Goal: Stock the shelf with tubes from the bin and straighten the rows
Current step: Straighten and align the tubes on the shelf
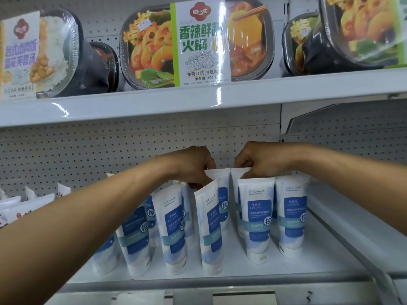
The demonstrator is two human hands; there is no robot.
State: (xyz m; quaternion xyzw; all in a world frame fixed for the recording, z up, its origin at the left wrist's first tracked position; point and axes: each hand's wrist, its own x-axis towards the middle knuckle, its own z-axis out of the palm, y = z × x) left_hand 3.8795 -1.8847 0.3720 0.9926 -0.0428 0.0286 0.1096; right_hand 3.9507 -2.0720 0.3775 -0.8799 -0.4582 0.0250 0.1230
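Tubes (217, 176) were pinched at the top by left grip (196, 166) and right grip (259, 160); upright, label-forward seating was advised.

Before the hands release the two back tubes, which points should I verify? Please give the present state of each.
1. Left hand pinches the top of the left back tube: ok.
2. Right hand pinches the top of the right back tube: ok.
3. Both back tubes stand on their caps: cannot tell, their bases are hidden.
4. Front tubes all face forward: not ok, the middle front tube is turned aside.
5. Bare shelf room at the right: ok.
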